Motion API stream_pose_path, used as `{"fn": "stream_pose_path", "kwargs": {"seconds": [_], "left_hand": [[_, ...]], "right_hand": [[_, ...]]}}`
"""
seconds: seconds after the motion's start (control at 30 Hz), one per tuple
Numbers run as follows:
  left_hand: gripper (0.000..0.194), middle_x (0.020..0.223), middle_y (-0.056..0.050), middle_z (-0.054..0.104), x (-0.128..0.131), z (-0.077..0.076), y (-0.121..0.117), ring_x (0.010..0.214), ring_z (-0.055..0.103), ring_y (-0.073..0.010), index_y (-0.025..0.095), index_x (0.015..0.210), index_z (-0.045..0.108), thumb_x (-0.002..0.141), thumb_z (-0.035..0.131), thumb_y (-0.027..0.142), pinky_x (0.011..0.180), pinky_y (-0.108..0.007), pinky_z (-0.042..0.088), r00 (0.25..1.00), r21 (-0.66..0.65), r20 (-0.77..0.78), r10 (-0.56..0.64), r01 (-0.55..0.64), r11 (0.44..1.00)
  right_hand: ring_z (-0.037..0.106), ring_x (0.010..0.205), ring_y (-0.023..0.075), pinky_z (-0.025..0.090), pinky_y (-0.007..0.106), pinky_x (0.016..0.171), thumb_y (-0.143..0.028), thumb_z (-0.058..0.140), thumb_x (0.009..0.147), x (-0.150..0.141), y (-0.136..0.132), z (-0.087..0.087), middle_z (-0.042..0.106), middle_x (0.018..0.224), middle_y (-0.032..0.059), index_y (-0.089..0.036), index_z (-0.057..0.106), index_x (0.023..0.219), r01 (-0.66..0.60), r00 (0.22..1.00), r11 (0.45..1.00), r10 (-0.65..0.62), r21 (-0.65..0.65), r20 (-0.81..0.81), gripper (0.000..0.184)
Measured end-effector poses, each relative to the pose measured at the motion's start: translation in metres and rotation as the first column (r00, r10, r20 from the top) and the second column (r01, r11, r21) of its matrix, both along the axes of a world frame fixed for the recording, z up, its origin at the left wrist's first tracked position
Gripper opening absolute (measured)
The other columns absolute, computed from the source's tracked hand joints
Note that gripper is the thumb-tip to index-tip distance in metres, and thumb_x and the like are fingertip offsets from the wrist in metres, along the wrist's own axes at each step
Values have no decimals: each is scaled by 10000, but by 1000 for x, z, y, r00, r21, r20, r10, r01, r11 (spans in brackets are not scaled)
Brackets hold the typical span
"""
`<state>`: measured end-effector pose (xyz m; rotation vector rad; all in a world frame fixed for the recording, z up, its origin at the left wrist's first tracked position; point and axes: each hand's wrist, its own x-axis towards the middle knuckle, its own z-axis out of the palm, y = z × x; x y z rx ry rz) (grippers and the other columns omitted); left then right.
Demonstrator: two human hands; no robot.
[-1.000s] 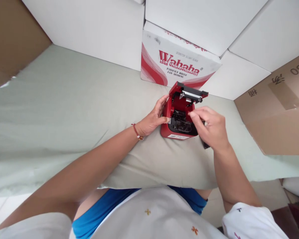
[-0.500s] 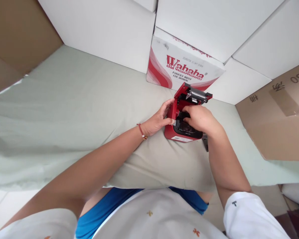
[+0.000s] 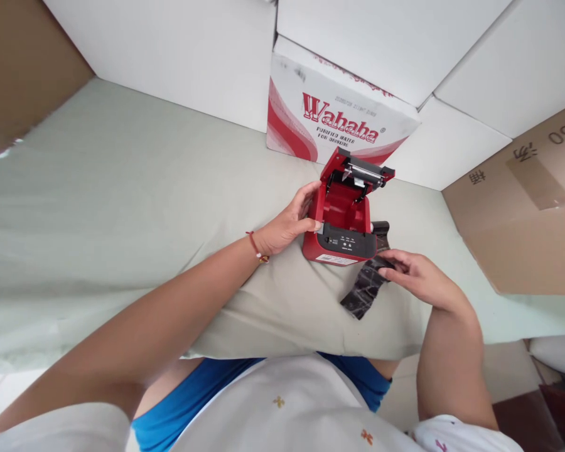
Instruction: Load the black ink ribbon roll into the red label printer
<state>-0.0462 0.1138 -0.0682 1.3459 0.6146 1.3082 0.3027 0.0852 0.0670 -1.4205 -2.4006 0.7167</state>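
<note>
A small red-and-black label printer (image 3: 341,251) stands on the cloth with its lid (image 3: 358,172) tipped up. Its red inner bay shows, and small lights or buttons mark the black front panel. My left hand (image 3: 295,220) grips the printer's left side, thumb on the front corner by a grey tab and fingers toward the back. To the right of the printer lies a shiny, crumpled black ribbon (image 3: 363,289), with a rolled part beside the printer's wall. My right hand (image 3: 407,273) pinches this ribbon between thumb and fingers, near its middle.
Behind the printer stands a white and red water carton (image 3: 341,119), among large white boxes (image 3: 179,56). Brown cardboard boxes close off the right (image 3: 522,207) and far left sides. Pale green cloth (image 3: 145,188) covers the surface, whose front edge is near my lap.
My right hand has come out of the printer's bay to the right and now holds the black ribbon beside it. The bay is uncovered. My left hand stays on the printer.
</note>
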Motion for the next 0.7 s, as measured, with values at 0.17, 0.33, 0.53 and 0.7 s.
{"fn": "stream_pose_path", "kwargs": {"seconds": [0.17,0.33,0.53,0.7], "left_hand": [[1116,1945,-79,274,0,9,-4,1841,158,-389,349,1739,372,806,952,538,1516,-588,171,997,-95,77,-5,13,995],[1102,1944,-72,275,1,9,-3,1840,167,-390,370,1729,386,799,959,515,1515,-615,168,996,-105,84,-9,18,994],[1072,1935,-68,302,0,6,-1,1838,177,-389,382,1736,383,833,944,518,1502,-625,213,997,-60,69,-27,31,998],[1072,1916,-80,345,0,6,0,1837,188,-392,374,1730,393,822,949,497,1497,-637,223,996,-72,86,-29,35,997]], "right_hand": [[704,782,232,634,422,841,-569,629,1031,4,43,-22,844,1093,125,-210,878,1218,286,952,954,-294,95,85,476],[647,754,202,607,489,970,-305,713,874,-7,93,-40,759,1460,174,-207,841,1341,228,961,961,-248,158,123,494],[679,837,230,588,425,912,-346,680,939,-33,95,-44,827,1222,123,-212,852,1278,64,992,995,-72,81,101,403],[645,706,205,573,378,754,-338,655,944,-39,91,-47,812,1019,81,-205,831,1329,48,995,998,-50,27,81,444]]}}
